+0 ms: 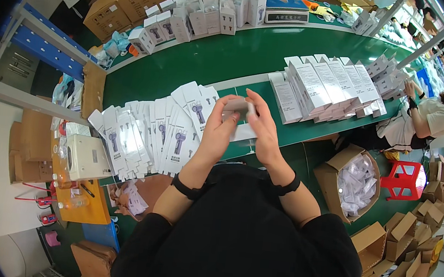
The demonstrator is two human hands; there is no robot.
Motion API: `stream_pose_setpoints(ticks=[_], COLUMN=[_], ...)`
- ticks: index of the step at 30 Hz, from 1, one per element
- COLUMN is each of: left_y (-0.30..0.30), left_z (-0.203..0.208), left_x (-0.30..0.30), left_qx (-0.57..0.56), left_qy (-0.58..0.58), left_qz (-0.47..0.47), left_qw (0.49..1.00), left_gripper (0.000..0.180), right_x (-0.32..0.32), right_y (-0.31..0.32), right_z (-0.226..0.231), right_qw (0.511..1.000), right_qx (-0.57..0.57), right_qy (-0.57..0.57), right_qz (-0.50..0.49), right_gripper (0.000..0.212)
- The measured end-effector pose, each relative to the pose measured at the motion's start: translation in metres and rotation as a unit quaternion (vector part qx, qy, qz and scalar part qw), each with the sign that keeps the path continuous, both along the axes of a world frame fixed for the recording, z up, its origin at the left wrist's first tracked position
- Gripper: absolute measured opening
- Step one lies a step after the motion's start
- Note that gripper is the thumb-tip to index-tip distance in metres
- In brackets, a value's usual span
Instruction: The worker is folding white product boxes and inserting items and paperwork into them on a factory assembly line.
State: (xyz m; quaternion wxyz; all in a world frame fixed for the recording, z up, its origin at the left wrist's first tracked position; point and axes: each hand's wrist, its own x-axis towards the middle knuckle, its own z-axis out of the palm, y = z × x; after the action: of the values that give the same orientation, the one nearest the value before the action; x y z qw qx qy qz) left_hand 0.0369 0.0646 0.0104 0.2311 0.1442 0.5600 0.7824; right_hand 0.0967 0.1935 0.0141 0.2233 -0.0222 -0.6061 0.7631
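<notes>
Between my two hands is a white carton [243, 133], its upper end turned toward me. My left hand [220, 126] grips its left side, fingers curled over the top. On the other side my right hand [264, 129] is closed round the carton, the fingers bent over its top end. The fingers partly hide the flaps there. To the left, flattened white cartons [177, 143] printed with a purple handheld device lie fanned out in overlapping rows. Set-up white boxes [315, 89] are stacked to the right, showing small printed text.
A green conveyor belt [186, 66] runs behind the worktable, with opened boxes [203, 16] along its far side. A co-worker [427, 115] sits at the right. Near my right side stand a cardboard box of white packets [357, 181] and a red stool [404, 180]. A beige machine [87, 157] is at left.
</notes>
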Motion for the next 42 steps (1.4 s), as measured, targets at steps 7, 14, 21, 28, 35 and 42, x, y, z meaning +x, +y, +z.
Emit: stream_pose_setpoints(ticks=[7,14,21,28,35,42], left_y=[-0.004,-0.006,-0.002,-0.015,-0.002,-0.002], left_z=[-0.016,-0.035,-0.034,-0.034,-0.044,-0.038], left_x=[0.002,0.01,0.007,0.003,0.005,0.008], left_qx=[-0.013,0.17,0.171,0.193,0.088,0.139], left_qy=[0.155,-0.033,-0.114,-0.183,-0.018,-0.085], left_qz=[-0.049,-0.105,-0.072,-0.127,-0.072,-0.101], left_qw=[0.987,0.979,0.976,0.956,0.993,0.981], left_gripper=[0.031,0.036,0.043,0.042,0.038,0.027], right_x=[0.003,0.009,0.01,0.005,-0.002,-0.006], right_y=[0.011,0.002,0.001,0.002,0.0,0.013], right_z=[-0.011,0.028,0.024,0.02,0.008,-0.002], right_qw=[0.999,0.992,0.994,0.991,0.978,0.991], right_qx=[0.018,0.096,0.073,0.113,0.149,0.059], right_qy=[-0.032,-0.08,-0.08,-0.064,-0.138,-0.111], right_qz=[-0.011,-0.011,-0.01,-0.032,-0.053,-0.041], right_gripper=[0.047,0.049,0.048,0.04,0.039,0.039])
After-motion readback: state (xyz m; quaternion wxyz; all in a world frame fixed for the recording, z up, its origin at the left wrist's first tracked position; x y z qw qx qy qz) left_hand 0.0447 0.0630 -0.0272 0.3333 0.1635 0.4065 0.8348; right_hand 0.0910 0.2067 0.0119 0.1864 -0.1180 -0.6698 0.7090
